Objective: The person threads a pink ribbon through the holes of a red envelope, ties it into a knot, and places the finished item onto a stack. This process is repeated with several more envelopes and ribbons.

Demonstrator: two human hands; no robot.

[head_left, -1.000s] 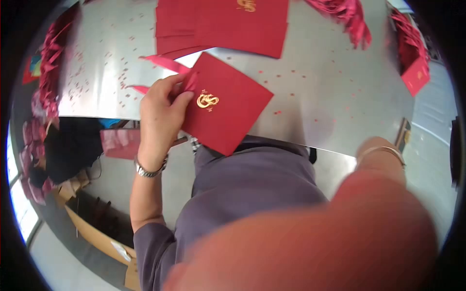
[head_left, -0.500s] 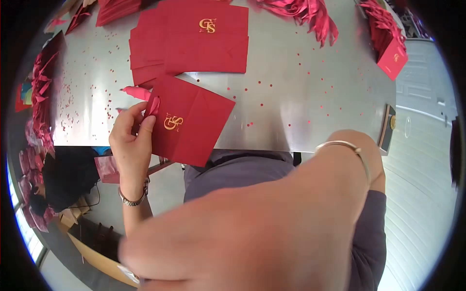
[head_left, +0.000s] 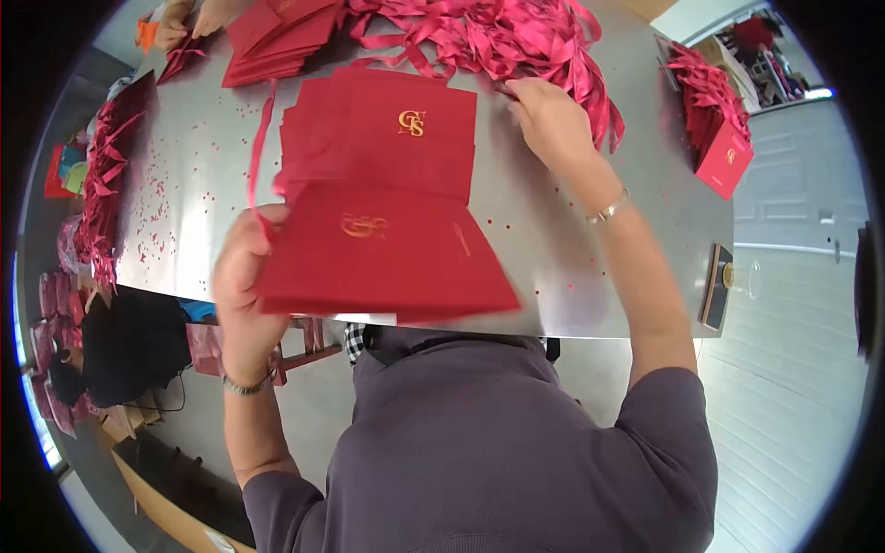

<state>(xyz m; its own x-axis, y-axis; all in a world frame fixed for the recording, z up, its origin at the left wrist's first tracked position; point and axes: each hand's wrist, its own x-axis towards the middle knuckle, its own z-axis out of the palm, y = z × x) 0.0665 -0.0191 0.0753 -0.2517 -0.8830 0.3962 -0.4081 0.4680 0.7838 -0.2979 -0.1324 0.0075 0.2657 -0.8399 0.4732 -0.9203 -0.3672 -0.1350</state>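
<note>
A red card bag with a gold monogram is in my left hand, whose fingers close on its left edge; it is slightly blurred. A pink ribbon rises from beside that hand. Behind the bag, a stack of flat red bags lies on the metal table. My right hand reaches to the edge of a large heap of pink ribbons. Its fingers are pressed together, and what they pinch, if anything, is too small to make out.
Another person's hands hold a red piece at the back left. More red bags are stacked nearby. Bags with ribbons stand at the left edge and right edge. Small red dots are scattered over the table. A dark box sits at the right edge.
My right hand has swung from close to the camera out to the ribbon heap. The bag in my left hand has turned and now hangs lower edge toward me. More of the table's far side shows.
</note>
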